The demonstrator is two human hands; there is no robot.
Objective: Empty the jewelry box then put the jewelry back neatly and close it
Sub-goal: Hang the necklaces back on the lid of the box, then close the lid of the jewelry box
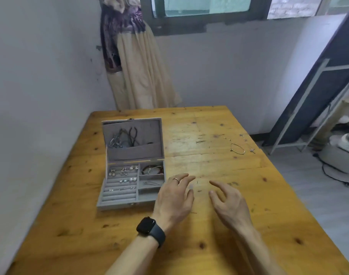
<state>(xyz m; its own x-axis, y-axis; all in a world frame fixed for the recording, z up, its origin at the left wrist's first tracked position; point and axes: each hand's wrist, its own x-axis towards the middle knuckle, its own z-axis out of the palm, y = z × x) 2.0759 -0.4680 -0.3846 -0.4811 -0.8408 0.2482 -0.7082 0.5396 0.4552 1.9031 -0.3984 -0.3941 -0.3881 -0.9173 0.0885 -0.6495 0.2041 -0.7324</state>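
One grey jewelry box [118, 203] lies open, earrings [123, 171] and bracelets [150, 169] inside.

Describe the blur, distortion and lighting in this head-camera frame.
Head view: wide-angle distortion bends the window frame and splays the table edges; the left hand and right hand are blurred at the fingertips; the light is soft and even, with a faint sheen on the wood; the small pieces in the jewelry box are hard to resolve.

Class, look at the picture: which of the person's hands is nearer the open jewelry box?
Left. The left hand is just beside the jewelry box, by its front right corner; the right hand is farther right, over the table.
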